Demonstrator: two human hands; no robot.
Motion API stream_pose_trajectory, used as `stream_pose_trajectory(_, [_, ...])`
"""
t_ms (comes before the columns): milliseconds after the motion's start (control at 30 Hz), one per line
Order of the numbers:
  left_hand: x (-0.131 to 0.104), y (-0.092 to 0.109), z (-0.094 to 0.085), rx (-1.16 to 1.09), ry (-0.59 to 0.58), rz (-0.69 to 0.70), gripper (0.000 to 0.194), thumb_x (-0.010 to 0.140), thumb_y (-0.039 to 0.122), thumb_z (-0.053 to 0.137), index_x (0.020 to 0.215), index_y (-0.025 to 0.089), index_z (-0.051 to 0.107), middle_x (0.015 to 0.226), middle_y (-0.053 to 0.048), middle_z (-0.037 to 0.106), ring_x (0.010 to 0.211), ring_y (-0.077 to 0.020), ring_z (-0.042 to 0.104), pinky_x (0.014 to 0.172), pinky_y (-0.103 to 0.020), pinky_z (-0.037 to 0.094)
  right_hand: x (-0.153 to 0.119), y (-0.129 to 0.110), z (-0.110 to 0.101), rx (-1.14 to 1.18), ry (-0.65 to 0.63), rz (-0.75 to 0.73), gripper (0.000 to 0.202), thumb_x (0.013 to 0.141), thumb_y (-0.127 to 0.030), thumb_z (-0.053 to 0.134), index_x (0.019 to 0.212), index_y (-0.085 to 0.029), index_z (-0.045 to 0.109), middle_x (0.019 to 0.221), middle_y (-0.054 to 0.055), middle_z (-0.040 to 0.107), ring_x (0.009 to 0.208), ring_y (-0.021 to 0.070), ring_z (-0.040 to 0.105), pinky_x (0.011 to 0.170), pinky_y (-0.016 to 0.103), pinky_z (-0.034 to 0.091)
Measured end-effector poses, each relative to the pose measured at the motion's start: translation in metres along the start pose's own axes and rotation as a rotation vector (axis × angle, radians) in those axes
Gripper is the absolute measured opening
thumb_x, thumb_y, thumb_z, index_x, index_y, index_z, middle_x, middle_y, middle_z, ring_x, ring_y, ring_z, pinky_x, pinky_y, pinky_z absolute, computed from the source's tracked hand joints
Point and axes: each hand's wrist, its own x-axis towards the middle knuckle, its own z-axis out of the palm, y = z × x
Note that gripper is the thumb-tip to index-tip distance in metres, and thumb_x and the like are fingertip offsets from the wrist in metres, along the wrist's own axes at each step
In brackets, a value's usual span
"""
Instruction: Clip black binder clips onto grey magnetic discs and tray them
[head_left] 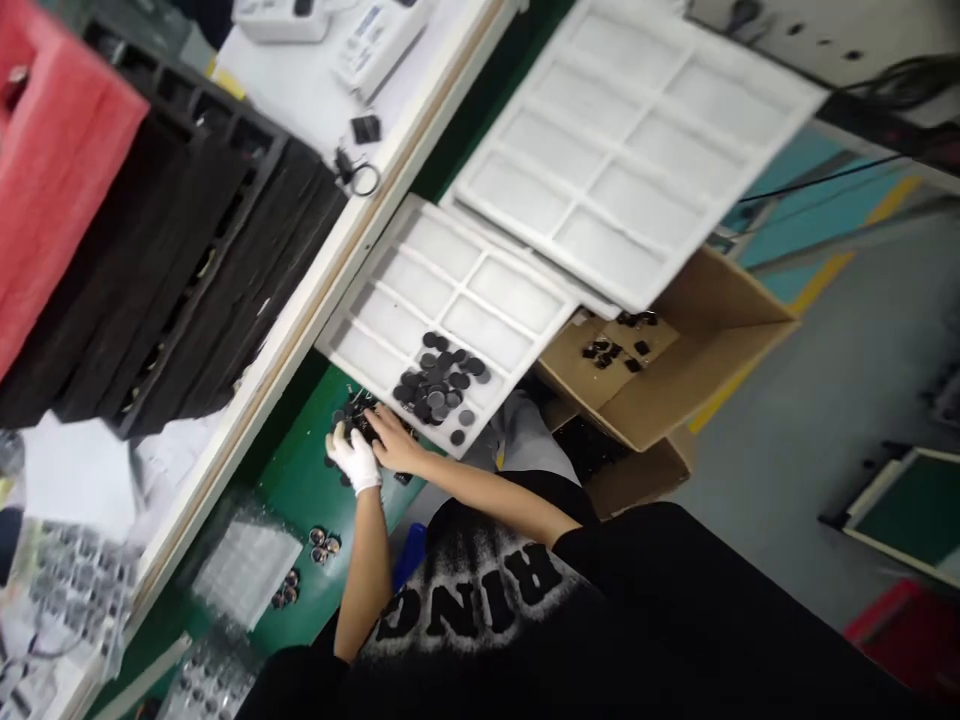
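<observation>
My left hand (354, 462), in a white glove with what look like bare fingertips, rests at the near-left side of a loose heap of small black parts (351, 412) on the green work surface. Its fingers are apart and slightly bent against the heap. My right hand (396, 442) is bare and lies across the right side of the same heap, fingers stretched out over the parts. Some parts are round discs; others, with bits of metal, are too small to make out. Just beyond is a white divided tray (480, 265), with many black discs (439, 385) in its near compartments.
Another white divided tray (592, 195) lies beyond, partly above the first. Cardboard boxes (675, 370) with black pieces stand at right. A shelf edge (300, 330) runs along the left, bearing black foam trays (172, 250). Copper-coloured rings (324, 545) and a clear plastic tray (247, 570) lie nearer.
</observation>
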Motion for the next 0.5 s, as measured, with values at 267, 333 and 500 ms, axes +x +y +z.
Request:
stream_pose_trajectory(267, [0.009, 0.051, -0.017, 0.227, 0.021, 0.001, 0.048, 0.089, 0.04, 0.054, 0.131, 0.019, 0.06, 0.143, -0.028, 0.046, 0.136, -0.0516, 0.047, 0.105, -0.075, 0.039, -0.039, -0.002, -0.086, 0.044, 0.205, -0.168, 0.055, 0.096, -0.016, 0.044, 0.149, -0.023, 0.052, 0.159, 0.008, 0.049, 0.145, 0.0197, 0.049, 0.121, 0.036, 0.042])
stream_pose_trajectory(333, [0.007, 0.076, -0.025, 0.266, 0.07, 0.061, 0.05, 0.089, 0.044, 0.053, 0.132, 0.018, 0.059, 0.139, -0.028, 0.049, 0.136, -0.0546, 0.044, 0.103, -0.081, 0.034, -0.058, 0.009, -0.12, 0.068, 0.35, -0.169, 0.046, 0.093, -0.015, 0.046, 0.135, -0.024, 0.064, 0.143, 0.007, 0.063, 0.131, 0.0186, 0.06, 0.113, 0.034, 0.048])
stream_pose_trajectory(500, [-0.06, 0.18, -0.002, 0.098, -0.372, 0.782, 0.028, 0.094, 0.036, 0.053, 0.114, 0.024, 0.068, 0.116, -0.016, 0.065, 0.121, -0.0361, 0.061, 0.109, -0.06, 0.047, -0.115, 0.085, -0.238, 0.11, 0.927, 0.086, 0.021, 0.093, -0.019, 0.049, 0.096, -0.023, 0.07, 0.101, 0.008, 0.067, 0.099, 0.0228, 0.064, 0.093, 0.041, 0.054])
